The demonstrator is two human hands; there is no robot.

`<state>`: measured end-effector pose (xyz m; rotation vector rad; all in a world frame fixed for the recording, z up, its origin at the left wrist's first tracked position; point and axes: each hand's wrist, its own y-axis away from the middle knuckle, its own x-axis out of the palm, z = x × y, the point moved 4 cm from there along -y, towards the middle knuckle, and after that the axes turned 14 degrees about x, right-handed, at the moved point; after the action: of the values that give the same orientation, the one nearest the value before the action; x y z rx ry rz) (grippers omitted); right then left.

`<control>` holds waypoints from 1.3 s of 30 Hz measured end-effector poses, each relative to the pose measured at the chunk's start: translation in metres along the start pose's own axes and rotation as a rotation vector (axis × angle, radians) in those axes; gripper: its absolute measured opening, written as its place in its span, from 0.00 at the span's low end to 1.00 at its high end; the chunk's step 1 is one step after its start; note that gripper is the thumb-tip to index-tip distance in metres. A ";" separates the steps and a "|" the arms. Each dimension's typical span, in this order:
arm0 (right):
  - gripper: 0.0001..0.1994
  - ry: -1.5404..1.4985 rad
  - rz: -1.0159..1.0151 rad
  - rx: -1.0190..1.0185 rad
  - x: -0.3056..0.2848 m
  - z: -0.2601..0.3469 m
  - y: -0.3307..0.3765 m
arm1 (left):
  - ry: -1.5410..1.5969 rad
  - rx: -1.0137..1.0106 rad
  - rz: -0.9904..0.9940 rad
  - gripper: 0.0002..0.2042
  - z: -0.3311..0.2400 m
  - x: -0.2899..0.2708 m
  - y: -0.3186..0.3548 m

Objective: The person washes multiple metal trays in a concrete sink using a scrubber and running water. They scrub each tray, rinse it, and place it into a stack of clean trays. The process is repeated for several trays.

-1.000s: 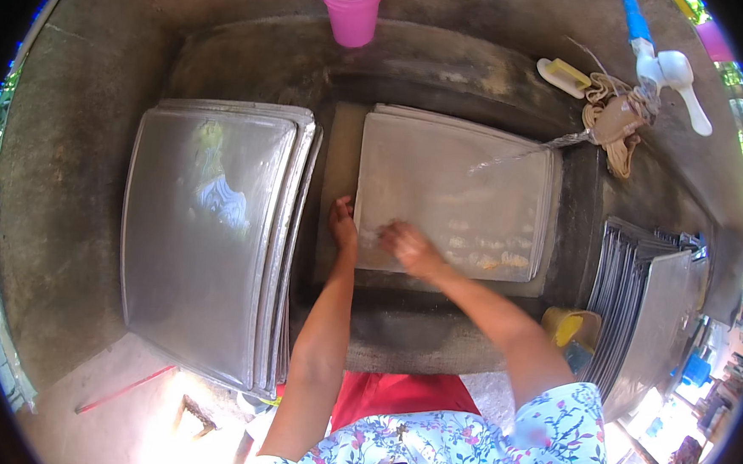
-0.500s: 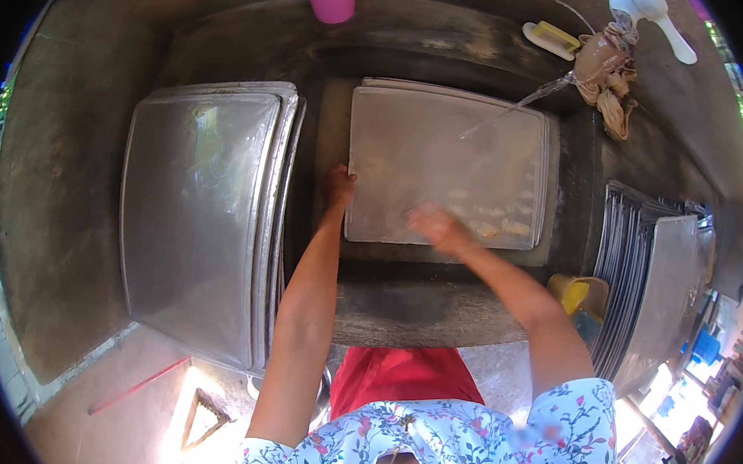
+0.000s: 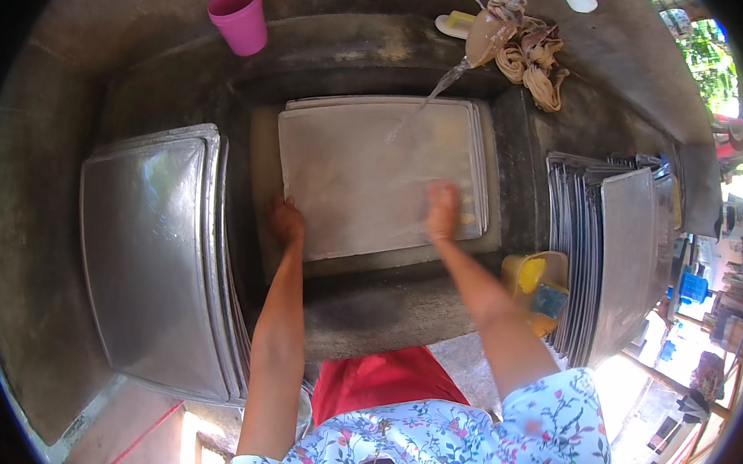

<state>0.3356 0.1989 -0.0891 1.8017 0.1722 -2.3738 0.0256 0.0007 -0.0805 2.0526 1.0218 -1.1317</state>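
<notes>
A stack of flat metal trays sits in the concrete basin [image 3: 260, 174], with a wide shallow metal tray [image 3: 359, 163] on top. My left hand [image 3: 287, 222] grips that tray's near left edge, fingers curled. Over its right part is my right hand [image 3: 443, 209], smeared by motion; whether its fingers hold anything is hidden. Water [image 3: 435, 91] runs onto the tray from a spout wrapped in cloth [image 3: 491, 37].
Metal trays [image 3: 149, 252] lean at the left; several thin trays [image 3: 579, 245] stand upright at the right. A yellowish container [image 3: 514, 270] with sponges is near my right forearm. A pink bucket [image 3: 240, 21] and a white-and-yellow brush [image 3: 456, 24] rest on the far ledge.
My view has shifted, moving the scene leftward. My right hand has moved toward the tray's right side; the pale suds there are mostly gone. My left hand keeps to the left edge.
</notes>
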 end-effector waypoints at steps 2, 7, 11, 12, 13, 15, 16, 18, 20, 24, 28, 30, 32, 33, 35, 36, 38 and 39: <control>0.19 0.145 -0.194 -0.048 -0.012 -0.022 -0.042 | -0.070 0.053 -0.046 0.13 0.004 0.003 -0.002; 0.21 -0.553 -0.133 0.124 0.008 0.113 0.014 | 0.145 0.033 -0.058 0.12 0.026 0.030 -0.007; 0.24 -0.018 0.269 0.140 0.037 0.215 0.111 | 0.093 0.063 -0.036 0.11 0.038 0.043 -0.015; 0.23 -0.099 0.105 0.241 0.030 0.204 0.115 | 0.045 0.087 -0.053 0.11 0.039 0.044 -0.017; 0.23 -0.157 0.023 0.352 0.023 0.179 0.116 | 0.000 0.101 -0.070 0.10 0.039 0.045 -0.017; 0.26 -0.528 -0.130 0.591 0.014 0.103 0.095 | 0.037 0.125 -0.117 0.11 0.037 0.045 -0.015; 0.26 -0.345 -0.230 0.620 0.006 0.063 0.080 | 0.123 0.126 -0.153 0.11 0.035 0.043 -0.012; 0.25 0.134 -0.276 0.661 -0.005 -0.009 0.042 | 0.149 0.121 -0.207 0.12 0.029 0.038 -0.004; 0.24 0.225 -0.275 0.505 -0.013 -0.044 -0.010 | 0.027 0.122 -0.241 0.12 0.021 0.029 0.001; 0.25 0.259 -0.333 0.216 -0.010 0.020 -0.127 | 0.054 0.126 -0.171 0.13 0.011 0.018 0.002; 0.20 -0.418 -0.230 0.000 0.025 0.157 -0.132 | 0.128 0.109 -0.105 0.14 0.012 0.015 0.002; 0.20 0.071 -0.150 -0.272 0.046 0.200 -0.066 | 0.177 0.085 -0.083 0.15 0.013 0.016 0.004; 0.19 -0.048 -0.102 -0.458 0.043 0.189 0.008 | 0.272 0.056 -0.119 0.15 0.013 0.015 0.005; 0.19 -0.102 -0.016 -0.493 0.036 0.166 0.034 | 0.213 0.044 -0.139 0.15 0.013 0.014 0.007; 0.18 -0.187 -0.004 -0.508 0.008 0.101 0.046 | 0.110 0.028 -0.121 0.15 0.012 0.013 0.007; 0.18 -0.128 0.026 -0.443 -0.005 0.064 0.034 | 0.124 0.058 -0.147 0.15 0.011 0.012 0.007; 0.19 0.010 -0.028 -0.177 -0.031 0.001 -0.027 | 0.150 0.070 -0.163 0.14 0.011 0.013 0.006; 0.19 -0.221 0.017 0.109 -0.037 -0.021 -0.061 | 0.135 0.088 -0.165 0.14 0.012 0.013 0.006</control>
<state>0.3537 0.2646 -0.0598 1.5593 0.0007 -2.5928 0.0296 -0.0069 -0.0969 2.1714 1.2472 -1.1505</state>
